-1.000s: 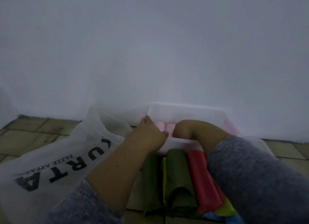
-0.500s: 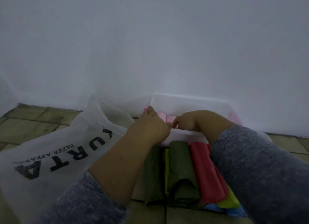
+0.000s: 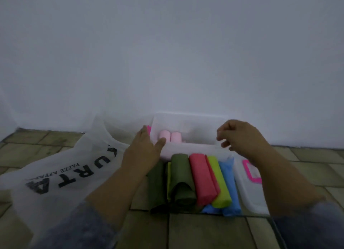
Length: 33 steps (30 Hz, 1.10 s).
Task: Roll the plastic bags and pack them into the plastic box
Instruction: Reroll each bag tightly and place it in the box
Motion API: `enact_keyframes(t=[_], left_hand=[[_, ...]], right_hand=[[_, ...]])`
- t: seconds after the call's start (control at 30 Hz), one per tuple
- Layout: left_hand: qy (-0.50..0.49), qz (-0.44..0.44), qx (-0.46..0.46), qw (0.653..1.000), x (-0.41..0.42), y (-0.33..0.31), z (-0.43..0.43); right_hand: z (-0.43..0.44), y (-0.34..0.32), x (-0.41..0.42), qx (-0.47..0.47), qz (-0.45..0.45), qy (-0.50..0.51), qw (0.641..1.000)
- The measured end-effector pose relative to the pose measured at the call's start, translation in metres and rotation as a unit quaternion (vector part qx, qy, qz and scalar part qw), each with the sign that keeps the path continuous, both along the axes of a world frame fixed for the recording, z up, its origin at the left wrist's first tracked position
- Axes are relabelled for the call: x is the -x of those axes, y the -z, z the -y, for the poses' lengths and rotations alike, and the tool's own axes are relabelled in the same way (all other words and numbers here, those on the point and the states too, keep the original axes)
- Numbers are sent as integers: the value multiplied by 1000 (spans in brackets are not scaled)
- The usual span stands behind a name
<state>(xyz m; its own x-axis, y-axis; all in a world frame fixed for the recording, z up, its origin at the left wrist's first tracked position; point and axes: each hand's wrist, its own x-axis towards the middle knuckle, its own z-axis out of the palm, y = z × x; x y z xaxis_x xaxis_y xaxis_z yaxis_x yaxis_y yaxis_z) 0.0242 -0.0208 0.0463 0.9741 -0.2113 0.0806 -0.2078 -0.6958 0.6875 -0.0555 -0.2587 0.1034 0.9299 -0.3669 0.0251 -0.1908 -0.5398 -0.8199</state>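
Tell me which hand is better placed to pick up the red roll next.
Probably the right hand: it hangs empty and loosely open above the box's near wall, just beyond the red roll. The left hand rests against the box's left end.

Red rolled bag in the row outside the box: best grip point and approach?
Hedged: take the red rolled bag around its middle, coming from above, fingers into the seams beside it. It lies flat on the floor, long axis running toward the plastic box, wedged between the dark green roll and the lime roll, so only its top is free.
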Motion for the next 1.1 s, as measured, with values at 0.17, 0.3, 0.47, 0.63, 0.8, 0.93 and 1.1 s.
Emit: enact_keyframes(t=[0.17,0.3,0.47,0.63,0.8,0.93,1.1], left_hand=[[103,-56,-214,970,73,42,-51],[109,-166,-357,913,122,76,-63],[134,-208,-360,900,121,83,-70],[124,-181,-363,905,119,94,-73],[123,-165,-367,907,120,96,-72],[133,-153,-377,904,121,93,-70],[131,-154,-336,920,119,80,-70]], right_hand=[[-4,64,91,104,-181,-31,977],[-34,96,102,193,-135,-13,972],[-46,108,96,307,-62,22,949],[-55,110,129,304,-20,70,950],[-74,132,185,202,-43,100,973],[-85,144,204,194,-108,72,972],[-87,143,208,177,-107,53,977]])
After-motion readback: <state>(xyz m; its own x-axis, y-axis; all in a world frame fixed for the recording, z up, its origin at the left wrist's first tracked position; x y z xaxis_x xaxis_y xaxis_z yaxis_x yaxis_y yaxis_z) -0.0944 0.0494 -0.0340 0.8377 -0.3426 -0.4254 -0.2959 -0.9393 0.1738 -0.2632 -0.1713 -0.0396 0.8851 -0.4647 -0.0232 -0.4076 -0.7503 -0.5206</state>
